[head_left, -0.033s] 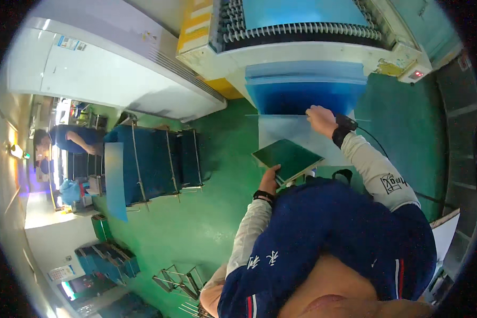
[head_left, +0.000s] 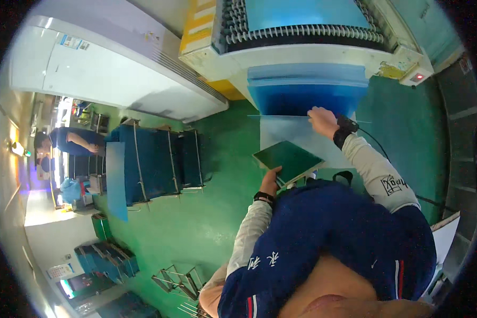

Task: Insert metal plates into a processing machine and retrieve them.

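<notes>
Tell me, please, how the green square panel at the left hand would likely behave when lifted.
The green square panel is probably stiff: it looks flat and straight-edged, with the left hand at one side. It seems unlikely to roll, given its corners. Its smooth-looking face may be slippery.

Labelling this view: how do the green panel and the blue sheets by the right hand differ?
The green panel looks narrower than the blue sheets. The green panel sits diamond-wise, held by the left hand; the blue sheets' edges run nearly level. Both have straight edges.
</notes>
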`<state>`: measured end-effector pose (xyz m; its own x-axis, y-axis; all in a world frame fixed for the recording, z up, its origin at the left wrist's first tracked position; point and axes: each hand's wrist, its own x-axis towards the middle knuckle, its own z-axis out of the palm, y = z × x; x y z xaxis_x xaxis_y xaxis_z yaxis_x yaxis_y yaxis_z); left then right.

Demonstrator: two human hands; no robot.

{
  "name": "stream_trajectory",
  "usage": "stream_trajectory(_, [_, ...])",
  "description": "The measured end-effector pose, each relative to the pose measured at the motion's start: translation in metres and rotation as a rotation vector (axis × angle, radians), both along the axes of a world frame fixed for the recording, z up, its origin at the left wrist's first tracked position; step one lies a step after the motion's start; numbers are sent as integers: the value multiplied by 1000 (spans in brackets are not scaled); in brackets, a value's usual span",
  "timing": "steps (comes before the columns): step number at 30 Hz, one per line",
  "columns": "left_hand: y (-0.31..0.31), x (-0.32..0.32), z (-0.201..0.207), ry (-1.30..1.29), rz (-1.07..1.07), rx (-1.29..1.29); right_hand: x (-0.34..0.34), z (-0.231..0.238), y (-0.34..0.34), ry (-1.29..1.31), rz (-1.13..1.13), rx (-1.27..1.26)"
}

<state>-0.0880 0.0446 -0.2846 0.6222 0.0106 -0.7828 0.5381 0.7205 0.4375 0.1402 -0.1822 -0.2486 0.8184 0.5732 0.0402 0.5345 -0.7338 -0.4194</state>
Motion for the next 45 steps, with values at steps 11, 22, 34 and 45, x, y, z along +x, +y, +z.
stream_trajectory(11, [16, -9, -31, 161, 22, 407, 27, -7, -7, -111, 22, 62])
stream_trajectory(22, [46, -13, 107, -196, 409, 306, 50, -10, -15, -68, 5, -45])
stream_trajectory(34, [75, -24, 200, -609, 630, 551, 79, 117, -110, 381, -483, 582])
stream_trajectory(45, [89, -13, 197, -884, 695, 332, 31, 102, -120, 890, -496, 1319])
